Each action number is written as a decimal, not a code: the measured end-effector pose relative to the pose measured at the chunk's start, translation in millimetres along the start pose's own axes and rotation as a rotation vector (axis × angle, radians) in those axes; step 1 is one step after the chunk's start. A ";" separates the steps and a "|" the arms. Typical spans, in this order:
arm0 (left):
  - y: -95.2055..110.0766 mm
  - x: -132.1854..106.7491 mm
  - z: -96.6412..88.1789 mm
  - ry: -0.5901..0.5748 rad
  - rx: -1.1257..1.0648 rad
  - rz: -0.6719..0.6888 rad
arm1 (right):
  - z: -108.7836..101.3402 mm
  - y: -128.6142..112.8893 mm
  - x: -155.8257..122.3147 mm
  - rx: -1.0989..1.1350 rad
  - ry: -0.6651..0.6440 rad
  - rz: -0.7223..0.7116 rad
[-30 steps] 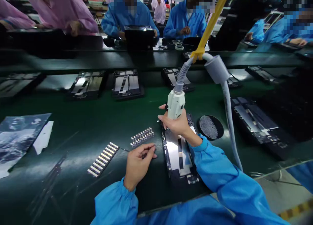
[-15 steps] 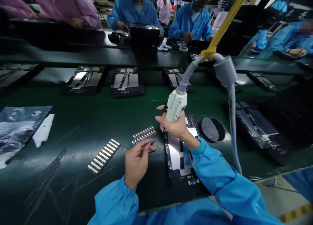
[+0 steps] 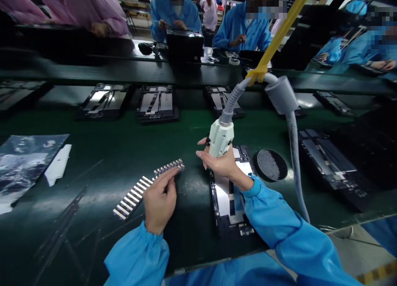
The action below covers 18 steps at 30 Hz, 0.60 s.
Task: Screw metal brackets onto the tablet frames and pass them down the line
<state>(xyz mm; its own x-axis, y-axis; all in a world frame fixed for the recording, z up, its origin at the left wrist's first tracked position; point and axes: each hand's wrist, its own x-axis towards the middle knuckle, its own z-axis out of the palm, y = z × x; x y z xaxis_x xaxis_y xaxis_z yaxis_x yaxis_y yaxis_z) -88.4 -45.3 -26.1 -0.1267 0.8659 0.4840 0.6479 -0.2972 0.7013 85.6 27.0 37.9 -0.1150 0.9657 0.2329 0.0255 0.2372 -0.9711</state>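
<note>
My left hand (image 3: 160, 203) is closed, its fingertips on a narrow panel of small circuit boards (image 3: 166, 167) that lies on the green bench. Partly behind that hand is a dark strip with several pale bars (image 3: 132, 198). My right hand (image 3: 221, 162) is wrapped round a white power screwdriver (image 3: 221, 138), held upright with its cable rising from the top. Its tip is hidden by my fingers. Below and beside the right hand lies an opened tablet-like device (image 3: 221, 195) with silvery panels and a dark ribbon cable.
A round black dish of small parts (image 3: 271, 165) stands right of the device. A grey cable (image 3: 293, 153) hangs beside it from a yellow strap (image 3: 281, 33). Several similar devices (image 3: 156, 102) line the far side. A plastic bag (image 3: 27, 162) lies left. Co-workers sit opposite.
My left hand has moved left, and the panel of small circuit boards has shifted left with it. The right hand and screwdriver have stayed almost in place over the device.
</note>
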 end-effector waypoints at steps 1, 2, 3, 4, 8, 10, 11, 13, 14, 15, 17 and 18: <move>6.8 -3.3 -4.4 -0.011 0.025 0.062 | 0.1 1.1 -1.4 -0.013 0.006 -0.009; 15.7 -8.3 -7.5 -0.042 0.036 0.128 | 0.3 2.7 -2.7 -0.025 0.011 -0.023; 26.2 -14.9 -8.9 -0.092 0.031 0.198 | 1.0 4.6 -3.8 -0.034 0.013 -0.040; 37.7 -22.9 -8.2 -0.153 0.011 0.275 | 2.1 6.4 -4.6 -0.041 0.013 -0.056; 78.7 -56.7 13.1 -0.438 -0.120 0.625 | 6.6 5.3 -4.3 -0.030 0.005 -0.040; 86.9 -67.3 27.9 -0.511 -0.101 0.737 | -0.8 -5.3 -5.1 0.008 0.008 0.000; 87.0 -69.9 33.8 -0.515 -0.068 0.761 | -9.9 -13.1 -7.2 0.037 0.012 0.012; 81.4 -70.5 40.0 -0.492 0.001 0.765 | -40.1 -31.0 -16.7 0.093 -0.024 0.021; 77.0 -68.8 40.1 -0.485 0.024 0.761 | -60.0 -39.8 -24.4 0.118 -0.079 0.018; 72.4 -66.4 38.7 -0.489 0.038 0.764 | -81.5 -47.3 -33.8 0.116 -0.203 0.044; 64.5 -60.9 33.1 -0.498 0.040 0.788 | -122.5 -56.1 -56.1 0.042 -0.494 0.103; 61.7 -58.6 30.3 -0.499 0.036 0.804 | -139.2 -56.6 -67.6 -0.006 -0.602 0.144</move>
<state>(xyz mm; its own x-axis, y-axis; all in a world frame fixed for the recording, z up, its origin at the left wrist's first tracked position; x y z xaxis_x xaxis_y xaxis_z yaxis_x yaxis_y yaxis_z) -18.2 -102.2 -27.0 0.6982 0.4813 0.5300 0.4251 -0.8744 0.2341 230.1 -37.0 84.3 -0.6501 0.7593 0.0278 0.0880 0.1115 -0.9899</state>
